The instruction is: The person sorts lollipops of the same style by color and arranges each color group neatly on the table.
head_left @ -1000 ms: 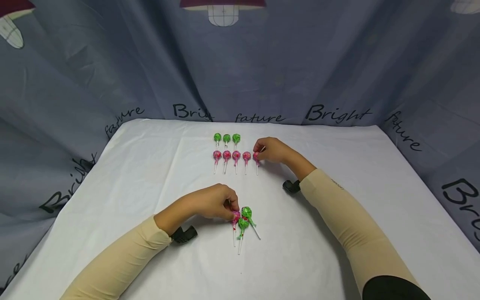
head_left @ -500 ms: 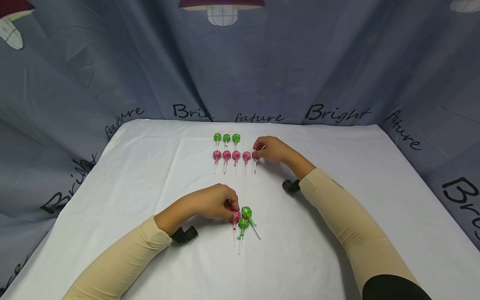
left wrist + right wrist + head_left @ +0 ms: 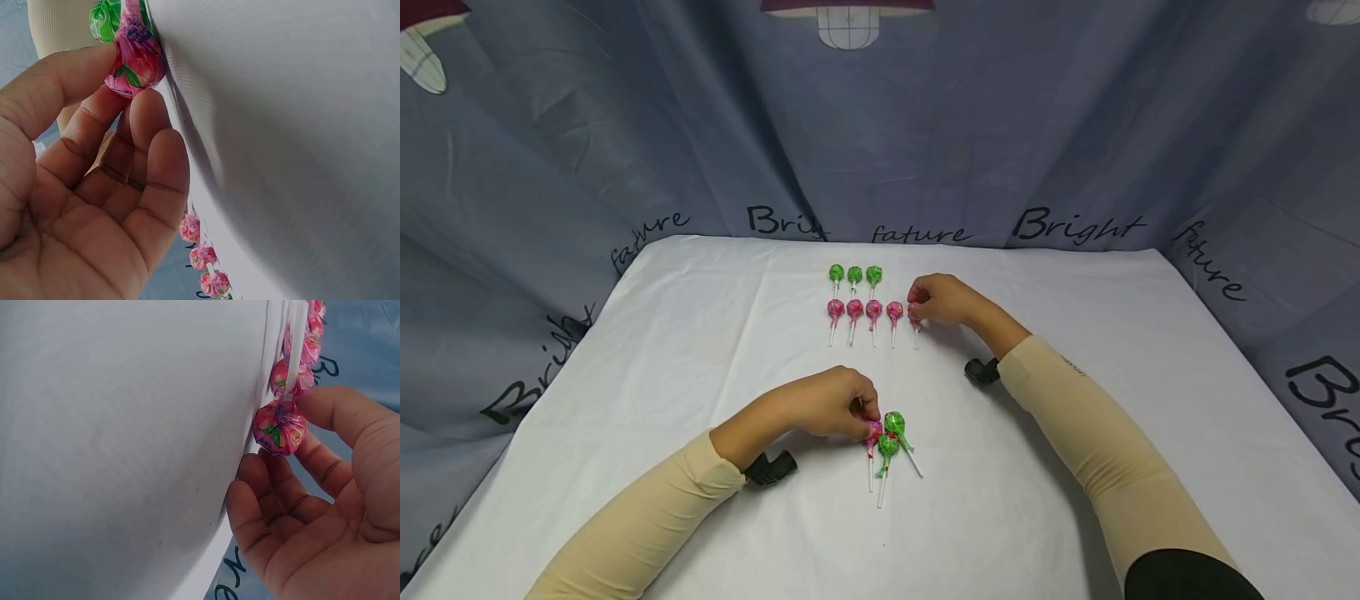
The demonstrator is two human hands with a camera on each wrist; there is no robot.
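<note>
My left hand [image 3: 831,404] pinches the wrapped head of a pink lollipop [image 3: 139,62] between thumb and fingers, low over the white cloth. Two green lollipops lie right beside it, one nearer [image 3: 887,446] and one just behind [image 3: 895,423]. Farther back, my right hand [image 3: 947,300] holds a second pink lollipop [image 3: 281,428] by its head, at the right end of a pink row. That lollipop's stick points toward me. In the right wrist view, thumb and fingers close around its wrapper, with neighbouring pink heads behind it.
Several pink lollipops [image 3: 873,308] lie side by side, sticks toward me. Behind them, three green lollipops [image 3: 854,274] form a shorter row aligned with the left end. A white cloth [image 3: 625,400] covers the table, and a grey-blue curtain [image 3: 880,150] hangs beyond its far edge.
The stick of the lollipop in my right hand swings slightly left, then back right. My left hand and the lollipops near it stay in place.
</note>
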